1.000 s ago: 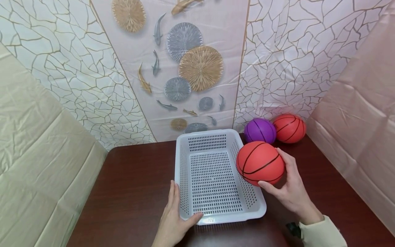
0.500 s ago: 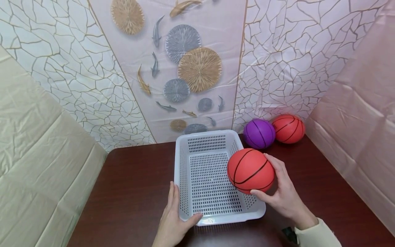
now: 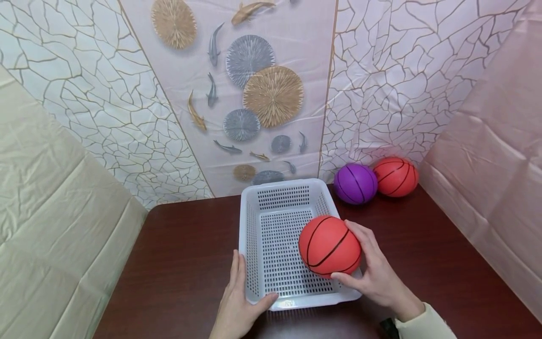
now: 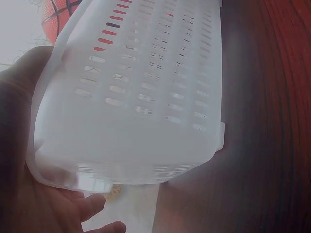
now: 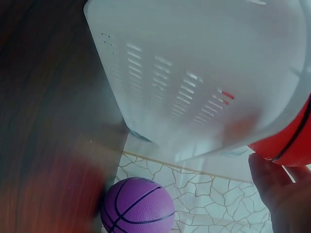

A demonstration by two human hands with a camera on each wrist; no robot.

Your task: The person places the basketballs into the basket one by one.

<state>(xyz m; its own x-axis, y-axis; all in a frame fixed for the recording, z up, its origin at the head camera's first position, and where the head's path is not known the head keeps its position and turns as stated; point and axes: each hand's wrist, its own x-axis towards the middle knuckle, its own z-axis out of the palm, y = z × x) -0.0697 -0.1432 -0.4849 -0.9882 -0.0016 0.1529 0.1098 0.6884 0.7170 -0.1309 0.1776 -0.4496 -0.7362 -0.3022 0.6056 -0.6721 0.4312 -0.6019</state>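
In the head view, a white perforated plastic basket (image 3: 277, 254) stands on the table. My right hand (image 3: 378, 280) holds a red toy basketball (image 3: 328, 247) with black lines above the basket's right side, thumb at the near edge and fingers on the right. Part of that ball (image 5: 291, 141) shows past the rim in the right wrist view. My left hand (image 3: 241, 303) grips the basket's near left corner, its thumb over the front rim and fingers along the outer left wall. The left wrist view shows the basket's outer wall (image 4: 126, 136) close up.
Behind the basket's right side, a purple ball (image 3: 355, 183) sits beside another red ball (image 3: 395, 176) near the back wall. Dark brown tabletop (image 3: 186, 263) extends left and right of the basket. Patterned and beige cloth (image 3: 499, 179) surrounds the table.
My right hand has carried the red basketball left and nearer to me, from the basket's right rim to over its inside. My left hand has stayed at the corner.
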